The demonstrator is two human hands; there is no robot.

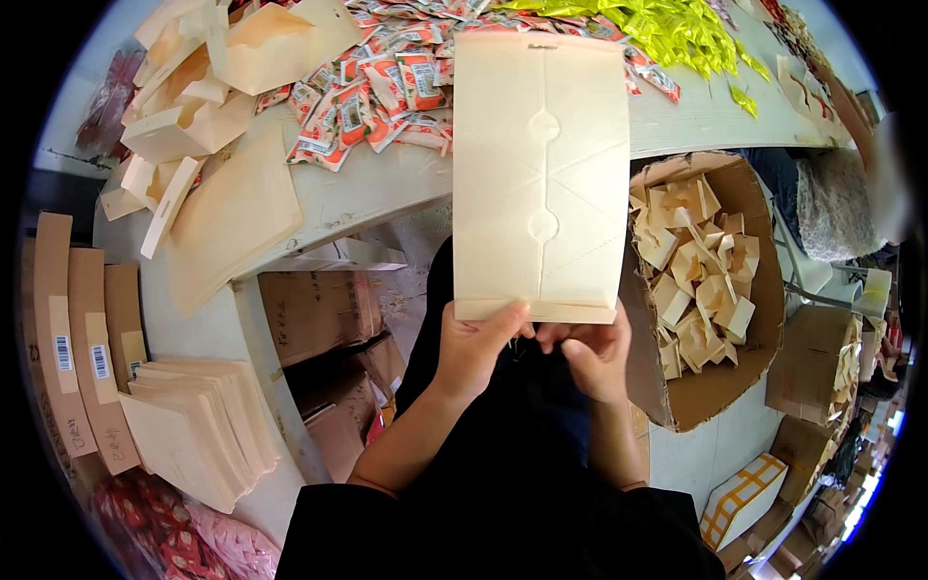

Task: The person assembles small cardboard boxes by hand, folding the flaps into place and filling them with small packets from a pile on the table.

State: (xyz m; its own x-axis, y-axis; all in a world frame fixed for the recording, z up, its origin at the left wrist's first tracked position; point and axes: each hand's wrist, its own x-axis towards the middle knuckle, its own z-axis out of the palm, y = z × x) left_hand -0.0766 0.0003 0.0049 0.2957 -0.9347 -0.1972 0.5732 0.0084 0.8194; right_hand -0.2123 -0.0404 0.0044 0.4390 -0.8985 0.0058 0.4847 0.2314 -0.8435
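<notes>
Cream carton blank (541,179) is up in both hands, extending fwd from them, long axis pointing away. L hand (474,350) pinches the near edge at its L part: thumb on top of the narrow folded strip, fingers underneath. R hand (597,356) is at the same edge, R part: fingers curled at/behind it, thumb just below, off the sheet; can't tell how firm that hold is. Hands near each other, fingertips almost meeting mid-edge. Blank has a centre crease, 2 round die-cuts, diag creases, slot nr far end.

Edges: tabletop (710,126) front edge runs ahead of hands, partly hidden behind blank; can't tell if far end touches anything. Tabletop also wraps round to L of L hand, gap in between w/ brown cartons (319,314) down in it. R side tighter: big open carton (710,391) of folded cream boxes (696,280) sits just R of R hand, rim close to blank's R edge in view. Floor (710,454) shows beyond/below that carton.

Fwd of hands, past blank: red/white sachets (387,82) piled, yellow-green packets (667,34) to their R. Fwd-L: heap of part-folded boxes (188,106), loose flat sheet (246,217). Well L of L hand: stack of flat blanks (198,425) nr tabletop's inner edge.
</notes>
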